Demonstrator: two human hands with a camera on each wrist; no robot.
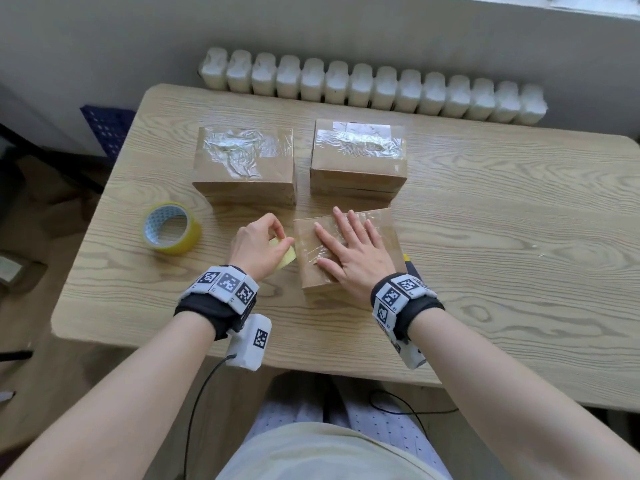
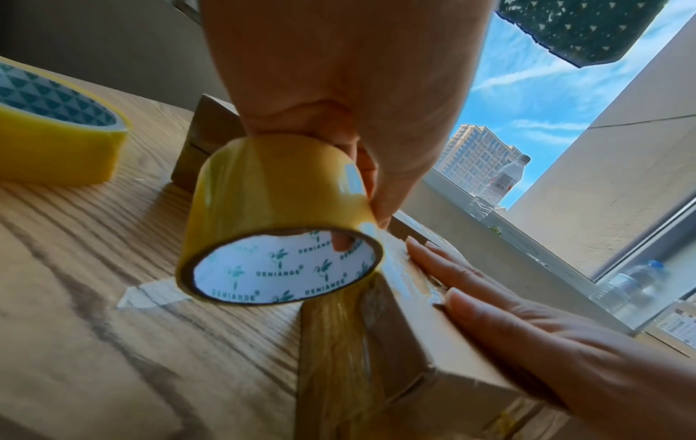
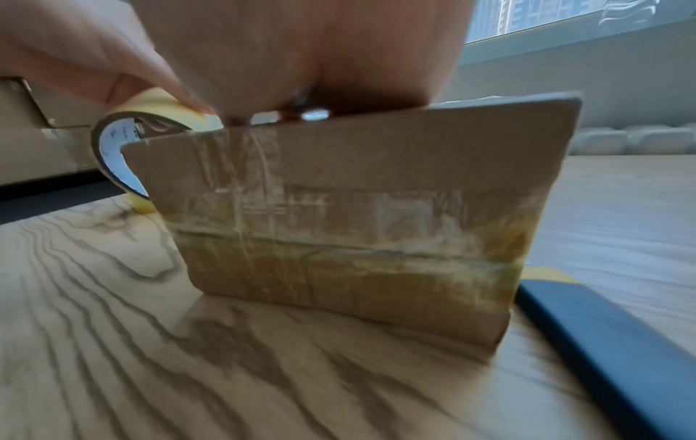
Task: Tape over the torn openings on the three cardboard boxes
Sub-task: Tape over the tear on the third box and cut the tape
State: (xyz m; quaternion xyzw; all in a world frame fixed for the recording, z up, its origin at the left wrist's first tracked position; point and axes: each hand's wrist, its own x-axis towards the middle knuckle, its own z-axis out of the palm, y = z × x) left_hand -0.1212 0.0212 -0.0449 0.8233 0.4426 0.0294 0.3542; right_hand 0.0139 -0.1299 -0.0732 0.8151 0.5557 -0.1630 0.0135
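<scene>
Three cardboard boxes stand on the wooden table (image 1: 485,209). The far left box (image 1: 244,164) and far right box (image 1: 358,157) carry crinkled clear tape on top. On the near box (image 1: 346,252) (image 2: 444,336) (image 3: 350,214) my right hand (image 1: 349,251) (image 2: 527,321) lies flat, fingers straight, pressing clear tape onto the top. My left hand (image 1: 261,244) (image 2: 350,98) grips a yellow tape roll (image 1: 285,258) (image 2: 278,214) (image 3: 124,148) at the box's left edge, a finger through its core. A strip of tape runs from the roll onto the box.
A second, larger yellow tape roll (image 1: 172,228) (image 2: 49,131) lies on the table left of my left hand. A dark blue tool (image 3: 617,351) (image 1: 410,263) lies by the near box's right side. A white radiator (image 1: 374,86) runs behind the table.
</scene>
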